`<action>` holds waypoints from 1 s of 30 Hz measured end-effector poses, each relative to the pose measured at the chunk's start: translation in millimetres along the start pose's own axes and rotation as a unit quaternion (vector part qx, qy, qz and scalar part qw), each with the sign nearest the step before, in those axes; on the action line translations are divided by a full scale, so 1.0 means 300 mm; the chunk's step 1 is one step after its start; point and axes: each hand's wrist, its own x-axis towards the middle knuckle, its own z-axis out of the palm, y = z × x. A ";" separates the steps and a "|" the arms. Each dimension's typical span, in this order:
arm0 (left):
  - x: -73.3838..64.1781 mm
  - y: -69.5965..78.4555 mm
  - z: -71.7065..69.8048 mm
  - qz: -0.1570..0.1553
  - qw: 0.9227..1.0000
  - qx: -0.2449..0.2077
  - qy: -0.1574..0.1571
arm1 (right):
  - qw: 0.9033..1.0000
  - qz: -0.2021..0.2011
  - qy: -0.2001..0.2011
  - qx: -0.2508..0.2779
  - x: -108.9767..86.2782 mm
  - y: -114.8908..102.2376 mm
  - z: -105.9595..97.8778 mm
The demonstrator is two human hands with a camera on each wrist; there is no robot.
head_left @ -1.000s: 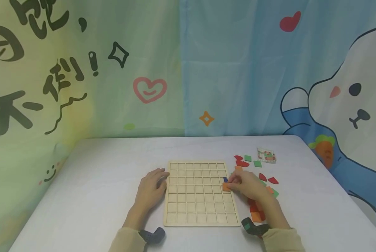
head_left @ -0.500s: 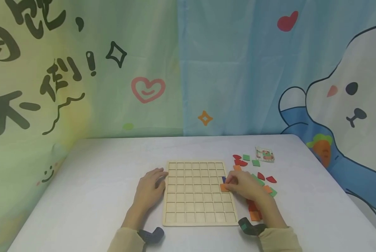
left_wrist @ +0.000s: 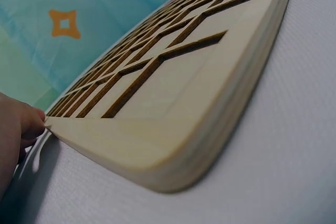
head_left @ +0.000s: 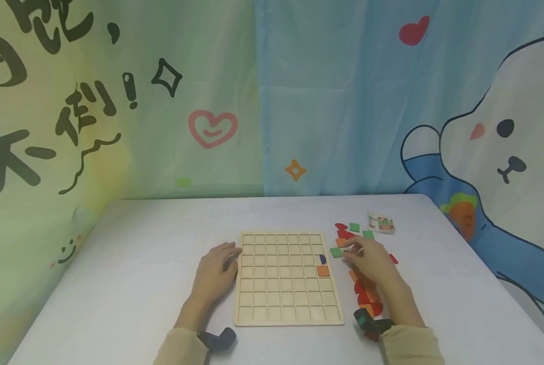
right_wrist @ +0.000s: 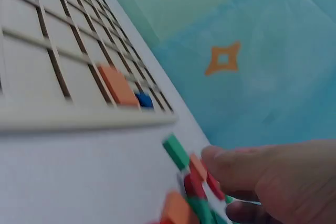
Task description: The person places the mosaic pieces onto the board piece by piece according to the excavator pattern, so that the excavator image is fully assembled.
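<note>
At the left of the surface (head_left: 139, 263), your left hand (head_left: 214, 267) lies relaxed, holding nothing, its fingertips at the left edge of the board (head_left: 273, 285). In the board's rightmost column sit a blue piece (head_left: 323, 259), third row from the far side, and an orange tile (head_left: 323, 271) just below it. Beyond the right edge lies a green tile (head_left: 336, 252); beside it, among loose pieces (head_left: 362, 299), your right hand (head_left: 371, 261) has thumb and forefinger parted. At far right lies a packet (head_left: 381, 223).

Indoor tabletop (head_left: 153, 243) before cartoon curtain (head_left: 326, 101)
</note>
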 end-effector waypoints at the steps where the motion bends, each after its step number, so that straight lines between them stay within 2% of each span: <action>1: 0.000 0.001 -0.001 0.000 1.000 0.000 0.000 | 1.000 0.014 0.001 -0.003 0.000 0.010 -0.005; 7: 0.000 0.001 -0.004 -0.001 1.000 0.000 0.001 | 0.999 0.030 -0.009 -0.007 0.001 0.038 -0.005; 16: 0.001 -0.003 0.012 0.004 1.000 0.001 0.007 | 1.000 0.006 0.018 -0.018 -0.011 0.014 0.019; 24: -0.004 -0.003 0.013 0.004 1.000 -0.004 0.009 | 0.996 -0.051 0.048 -0.058 -0.005 -0.002 0.053; 30: -0.001 -0.002 0.012 0.002 1.000 0.000 0.009 | 0.996 -0.051 0.053 -0.060 0.001 -0.001 0.061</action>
